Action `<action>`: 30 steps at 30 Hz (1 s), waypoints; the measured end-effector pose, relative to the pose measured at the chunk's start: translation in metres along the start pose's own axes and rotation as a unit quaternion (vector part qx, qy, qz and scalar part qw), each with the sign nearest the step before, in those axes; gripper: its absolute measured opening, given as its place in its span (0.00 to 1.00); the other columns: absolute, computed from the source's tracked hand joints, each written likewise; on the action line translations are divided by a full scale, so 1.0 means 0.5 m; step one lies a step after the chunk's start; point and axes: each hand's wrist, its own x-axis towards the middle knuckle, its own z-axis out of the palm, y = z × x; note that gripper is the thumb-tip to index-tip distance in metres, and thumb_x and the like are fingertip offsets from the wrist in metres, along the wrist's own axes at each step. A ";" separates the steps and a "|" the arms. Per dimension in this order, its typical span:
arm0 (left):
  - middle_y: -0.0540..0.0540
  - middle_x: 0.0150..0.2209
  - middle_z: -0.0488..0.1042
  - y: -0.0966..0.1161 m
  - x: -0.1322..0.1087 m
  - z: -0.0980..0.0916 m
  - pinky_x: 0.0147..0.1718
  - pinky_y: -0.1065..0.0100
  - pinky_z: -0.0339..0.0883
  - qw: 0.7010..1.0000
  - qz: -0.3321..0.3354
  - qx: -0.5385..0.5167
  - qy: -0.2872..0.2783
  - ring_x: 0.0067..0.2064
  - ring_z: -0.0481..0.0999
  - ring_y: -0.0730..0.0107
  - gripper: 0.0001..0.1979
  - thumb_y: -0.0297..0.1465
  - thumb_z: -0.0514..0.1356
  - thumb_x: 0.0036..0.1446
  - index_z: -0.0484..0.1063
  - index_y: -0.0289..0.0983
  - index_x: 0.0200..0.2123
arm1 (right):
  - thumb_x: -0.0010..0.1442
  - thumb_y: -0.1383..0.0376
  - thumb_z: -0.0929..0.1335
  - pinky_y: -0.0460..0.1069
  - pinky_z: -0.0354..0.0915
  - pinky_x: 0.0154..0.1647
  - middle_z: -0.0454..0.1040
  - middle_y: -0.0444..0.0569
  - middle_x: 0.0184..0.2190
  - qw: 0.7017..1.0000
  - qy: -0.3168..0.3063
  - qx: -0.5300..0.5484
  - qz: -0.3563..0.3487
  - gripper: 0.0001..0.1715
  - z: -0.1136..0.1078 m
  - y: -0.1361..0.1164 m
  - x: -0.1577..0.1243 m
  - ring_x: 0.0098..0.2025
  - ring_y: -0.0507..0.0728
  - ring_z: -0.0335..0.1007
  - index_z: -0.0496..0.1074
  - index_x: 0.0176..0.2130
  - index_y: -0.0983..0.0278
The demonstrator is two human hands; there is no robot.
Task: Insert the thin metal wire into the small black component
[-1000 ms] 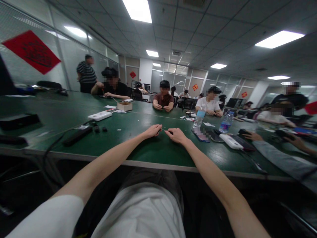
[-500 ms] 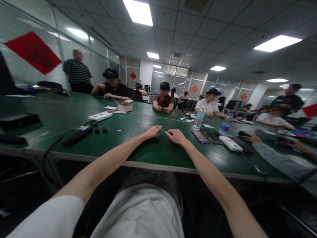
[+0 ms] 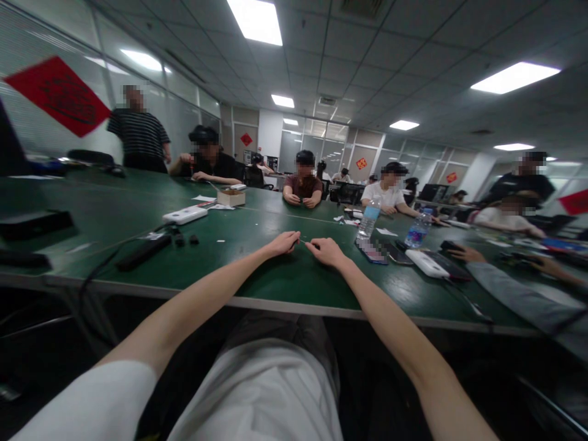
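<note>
Both of my hands are above the green table, facing each other. My left hand is closed, its fingers curled round a small dark thing too small to make out. My right hand is closed in a pinch, with thumb and forefinger pointing left. Between the two sets of fingertips shows a thin, light rod, which comes from the right fingers and points at the left hand. Most of what either hand holds is hidden by the fingers.
Right of my hands stand a water bottle and a blue-labelled bottle, near phones and a white power strip. To the left lie a black bar, another white strip and a small box. Co-workers sit around.
My hands keep almost the same place and grip. The standing person at the left and the one at the far right have shifted a little leftward in view.
</note>
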 end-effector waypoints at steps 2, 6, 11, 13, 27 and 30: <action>0.54 0.14 0.63 0.000 0.000 0.000 0.22 0.69 0.56 1.000 0.001 -0.001 0.000 0.18 0.62 0.71 0.25 0.50 0.44 0.63 0.68 0.37 0.30 | 0.67 0.45 0.55 0.45 0.60 0.39 0.79 0.48 0.40 1.000 0.001 0.000 0.001 0.30 -0.002 0.000 -0.001 0.41 0.56 0.73 0.76 0.41 0.57; 0.54 0.13 0.61 0.000 0.000 0.001 0.21 0.70 0.55 1.000 -0.002 -0.007 -0.002 0.17 0.61 0.71 0.25 0.50 0.43 0.63 0.67 0.37 0.31 | 0.67 0.45 0.55 0.45 0.60 0.40 0.79 0.47 0.41 1.000 0.000 -0.003 0.002 0.29 -0.005 -0.001 0.000 0.42 0.56 0.73 0.76 0.42 0.57; 0.54 0.14 0.62 0.002 -0.001 0.001 0.21 0.70 0.55 1.000 -0.006 -0.014 -0.004 0.17 0.61 0.72 0.25 0.50 0.44 0.62 0.67 0.37 0.31 | 0.67 0.44 0.55 0.45 0.60 0.39 0.79 0.48 0.41 1.000 -0.001 -0.004 0.011 0.30 -0.006 -0.005 -0.001 0.42 0.56 0.73 0.76 0.42 0.57; 0.54 0.14 0.62 0.003 -0.002 0.001 0.21 0.70 0.55 1.000 -0.008 -0.015 -0.003 0.17 0.61 0.72 0.24 0.50 0.44 0.62 0.67 0.37 0.31 | 0.67 0.43 0.55 0.46 0.60 0.38 0.79 0.48 0.40 1.000 0.001 -0.005 0.014 0.31 -0.006 -0.005 -0.001 0.42 0.57 0.73 0.76 0.42 0.57; 0.54 0.14 0.61 0.010 -0.005 0.004 0.19 0.70 0.53 1.000 -0.014 -0.016 -0.002 0.16 0.60 0.71 0.24 0.50 0.44 0.62 0.66 0.38 0.31 | 0.67 0.44 0.55 0.46 0.61 0.40 0.79 0.48 0.39 0.999 -0.014 -0.032 0.027 0.30 -0.017 -0.017 -0.005 0.42 0.57 0.73 0.76 0.42 0.57; 0.54 0.14 0.62 0.004 -0.001 0.004 0.19 0.71 0.53 1.000 -0.014 -0.012 -0.001 0.17 0.60 0.71 0.24 0.51 0.45 0.61 0.67 0.38 0.32 | 0.67 0.44 0.54 0.46 0.61 0.40 0.79 0.48 0.39 0.999 -0.012 -0.028 0.020 0.30 -0.014 -0.013 -0.005 0.41 0.57 0.73 0.76 0.42 0.57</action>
